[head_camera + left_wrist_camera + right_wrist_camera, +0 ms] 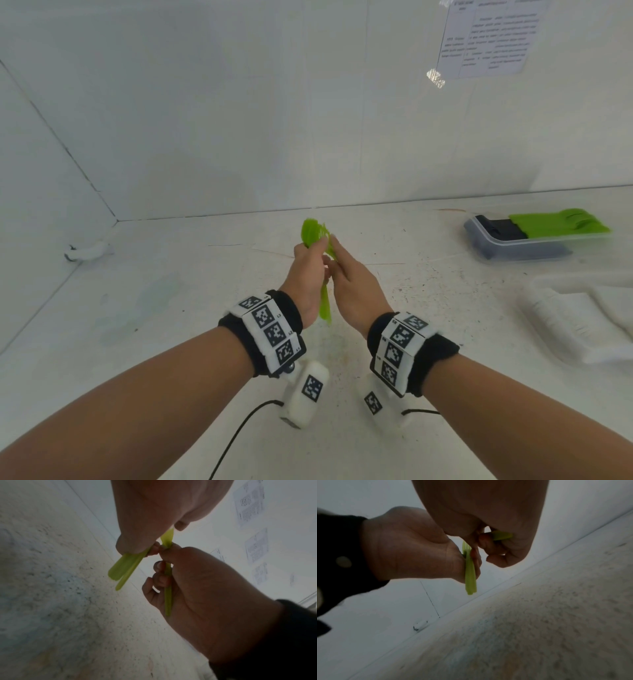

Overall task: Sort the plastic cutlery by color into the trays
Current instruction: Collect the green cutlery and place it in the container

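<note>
Left hand (308,270) curled round a bunch of green cutlery (323,301), held upright above the table (171,308). Right hand (356,291) pinching more green handles against that bunch, fingers pressed together. Could slip: thin, smooth, glossy plastic, flat handles fanning apart, likely to slide loose during the regrip. Farther right, a grey tray (513,250) with green pieces already in it; nearest, a clear tray (565,322), ribbed and flimsy-looking.

White walls (239,120) meet a scuffed, speckled white tabletop (171,308); a printed sheet (489,37) (taped, text unreadable) hangs on the back wall under soft, even light.
</note>
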`<state>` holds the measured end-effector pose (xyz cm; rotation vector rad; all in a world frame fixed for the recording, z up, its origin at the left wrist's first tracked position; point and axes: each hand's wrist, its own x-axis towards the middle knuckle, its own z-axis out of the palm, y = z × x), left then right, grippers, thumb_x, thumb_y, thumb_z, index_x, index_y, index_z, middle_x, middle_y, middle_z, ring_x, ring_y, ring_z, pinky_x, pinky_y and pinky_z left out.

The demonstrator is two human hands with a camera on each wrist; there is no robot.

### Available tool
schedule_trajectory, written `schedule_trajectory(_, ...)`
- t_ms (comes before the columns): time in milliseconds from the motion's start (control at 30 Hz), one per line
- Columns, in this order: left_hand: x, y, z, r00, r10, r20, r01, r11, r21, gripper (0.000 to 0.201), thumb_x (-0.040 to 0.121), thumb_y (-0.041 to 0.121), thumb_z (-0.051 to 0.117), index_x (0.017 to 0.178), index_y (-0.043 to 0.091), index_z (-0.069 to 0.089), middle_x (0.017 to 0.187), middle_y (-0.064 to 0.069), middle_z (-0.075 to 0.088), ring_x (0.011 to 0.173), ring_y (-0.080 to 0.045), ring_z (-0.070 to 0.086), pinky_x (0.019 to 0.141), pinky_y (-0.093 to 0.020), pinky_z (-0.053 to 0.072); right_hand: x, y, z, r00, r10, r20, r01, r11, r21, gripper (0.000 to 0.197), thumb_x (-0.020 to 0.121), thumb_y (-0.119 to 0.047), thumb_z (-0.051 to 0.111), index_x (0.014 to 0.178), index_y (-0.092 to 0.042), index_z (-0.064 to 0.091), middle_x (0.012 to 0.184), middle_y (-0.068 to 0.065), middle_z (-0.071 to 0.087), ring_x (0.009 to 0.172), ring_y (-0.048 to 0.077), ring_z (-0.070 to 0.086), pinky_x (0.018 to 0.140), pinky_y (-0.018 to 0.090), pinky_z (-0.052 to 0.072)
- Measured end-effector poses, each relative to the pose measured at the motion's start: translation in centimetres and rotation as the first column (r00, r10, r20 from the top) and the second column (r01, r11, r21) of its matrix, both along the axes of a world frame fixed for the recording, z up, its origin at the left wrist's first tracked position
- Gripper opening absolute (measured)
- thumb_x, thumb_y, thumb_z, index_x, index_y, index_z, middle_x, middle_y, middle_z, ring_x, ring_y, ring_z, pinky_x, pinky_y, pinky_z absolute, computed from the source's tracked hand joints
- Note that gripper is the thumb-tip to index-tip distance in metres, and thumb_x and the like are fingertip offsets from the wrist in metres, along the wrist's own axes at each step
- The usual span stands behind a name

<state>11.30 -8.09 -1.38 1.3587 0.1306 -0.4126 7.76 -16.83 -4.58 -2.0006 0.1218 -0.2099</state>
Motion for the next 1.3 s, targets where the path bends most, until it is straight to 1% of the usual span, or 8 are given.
schedule_trajectory(133, 0.1, 0.2, -0.5, 0.998, 0.010, 0.057, -0.014, 0.997, 0.075, 0.044, 0.100, 0.048, 0.057, 0.131, 0.020, 0.044, 0.124, -0.007, 0.060, 0.117, -0.022, 0.061, 0.106, -0.051, 0.048, 0.9, 0.1, -0.4, 1.000, -0.013, 0.007, 0.013, 0.998, -0.061, 0.048, 0.107, -0.029, 0.037, 0.153, -0.044, 0.037, 0.086, 0.013, 0.056, 0.063, 0.020, 0.053, 0.058, 0.022, 0.037)
schedule_trajectory(300, 0.4, 0.9, -0.5, 0.996, 0.065, 0.063, -0.068, 0.996, 0.055, 0.024, 0.106, 0.023, 0.044, 0.122, 0.009, 0.054, 0.106, -0.013, 0.064, 0.098, -0.026, 0.066, 0.092, -0.044, 0.057, 0.4, 0.1, -0.3, 1.000, 0.024, 0.009, -0.025, 0.996, 0.085, 0.046, 0.107, -0.041, 0.037, 0.153, -0.048, 0.036, 0.122, 0.003, 0.057, 0.104, 0.007, 0.057, 0.085, 0.021, 0.043)
schedule_trajectory(400, 0.5, 1.0, -0.1, 0.992, 0.092, 0.080, -0.097, 0.994, 0.054, 0.023, 0.106, 0.016, 0.042, 0.123, 0.005, 0.052, 0.095, -0.010, 0.060, 0.081, -0.022, 0.059, 0.083, -0.040, 0.051, 0.2, -0.5, -0.4, 0.994, -0.099, 0.045, 0.094, 0.991, 0.099, 0.040, 0.108, -0.026, 0.038, 0.144, -0.035, 0.053, 0.123, -0.001, 0.061, 0.116, 0.013, 0.055, 0.105, 0.039, 0.045)
schedule_trajectory(600, 0.9, 1.4, 0.5, 0.986, 0.127, 0.107, -0.132, 0.990, 0.043, 0.025, 0.110, 0.024, 0.039, 0.126, 0.008, 0.051, 0.108, -0.014, 0.065, 0.091, -0.025, 0.068, 0.088, -0.040, 0.058, -1.1, -1.4, 0.7, 0.993, -0.114, 0.030, 0.103, 0.961, 0.258, 0.043, 0.109, -0.019, 0.037, 0.145, -0.038, 0.049, 0.086, -0.012, 0.054, 0.087, 0.001, 0.056, 0.077, 0.007, 0.040)
schedule_trajectory(800, -0.2, 1.3, 0.9, 0.992, 0.063, 0.106, -0.062, 0.998, -0.009, 0.026, 0.110, 0.025, 0.041, 0.119, 0.005, 0.055, 0.103, -0.014, 0.066, 0.086, -0.026, 0.070, 0.079, -0.044, 0.060, -1.3, -0.1, 0.7, 0.990, -0.049, 0.132, 0.039, 0.996, 0.079, 0.039, 0.107, -0.016, 0.041, 0.133, -0.037, 0.060, 0.116, -0.004, 0.060, 0.110, 0.002, 0.054, 0.096, 0.022, 0.043)
schedule_trajectory(933, -0.5, 1.9, 1.1, 0.992, 0.043, 0.121, -0.041, 0.999, -0.018, 0.030, 0.109, 0.029, 0.043, 0.115, 0.004, 0.058, 0.105, -0.018, 0.064, 0.104, -0.039, 0.071, 0.086, -0.048, 0.060, -1.4, 0.3, 0.6, 0.987, -0.078, 0.137, 0.074, 0.997, 0.032, 0.038, 0.105, -0.021, 0.047, 0.135, -0.041, 0.061, 0.110, -0.001, 0.052, 0.095, -0.008, 0.051, 0.081, 0.004, 0.040)
schedule_trajectory(1100, -0.5, 2.7, 0.4, 0.973, 0.081, 0.216, -0.086, 0.996, 0.013, 0.035, 0.098, 0.039, 0.052, 0.104, 0.008, 0.067, 0.112, -0.031, 0.064, 0.110, -0.048, 0.065, 0.096, -0.066, 0.051, -1.5, 1.6, 1.1, 0.989, -0.092, 0.116, 0.080, 0.992, 0.102, 0.032, 0.101, -0.038, 0.059, 0.133, -0.041, 0.063, 0.109, -0.009, 0.064, 0.094, 0.007, 0.065, 0.090, 0.024, 0.052)
schedule_trajectory(1300, -0.6, 3.6, -0.2, 0.954, 0.004, 0.299, -0.022, 0.998, 0.057, 0.028, 0.106, 0.031, 0.047, 0.119, 0.027, 0.071, 0.115, -0.013, 0.072, 0.113, -0.032, 0.069, 0.101, -0.055, 0.053, -1.3, 2.3, 1.3, 0.982, -0.148, 0.120, 0.131, 0.982, 0.136, 0.030, 0.099, -0.028, 0.064, 0.127, -0.035, 0.067, 0.101, -0.013, 0.072, 0.089, 0.005, 0.071, 0.089, 0.033, 0.059)
